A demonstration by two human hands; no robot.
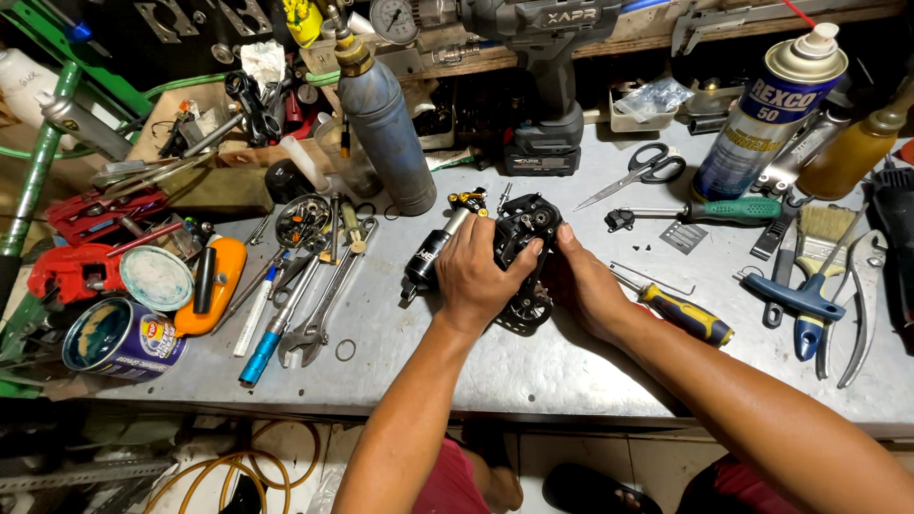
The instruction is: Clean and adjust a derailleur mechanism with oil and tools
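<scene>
A black bicycle derailleur point(526, 228) lies on the grey metal workbench point(533, 371), gripped from both sides. My left hand point(481, 276) wraps over its left side, thumb across the body. My right hand point(588, 284) holds its right side, fingers tucked under and thumb up by the top. Its toothed pulley cage point(529, 310) shows between the two hands. Just left of them lies a small black shock absorber point(430, 257) with a gold fitting.
Wrenches point(319, 305) and a blue-handled tool point(262, 357) lie left, near an open paint tin point(119, 338) and an orange case point(211, 286). A grey cylinder point(388, 133) and a cordless drill point(547, 105) stand behind. Scissors point(640, 171), screwdrivers point(685, 314), a spray can point(766, 114), a brush point(819, 247) lie right.
</scene>
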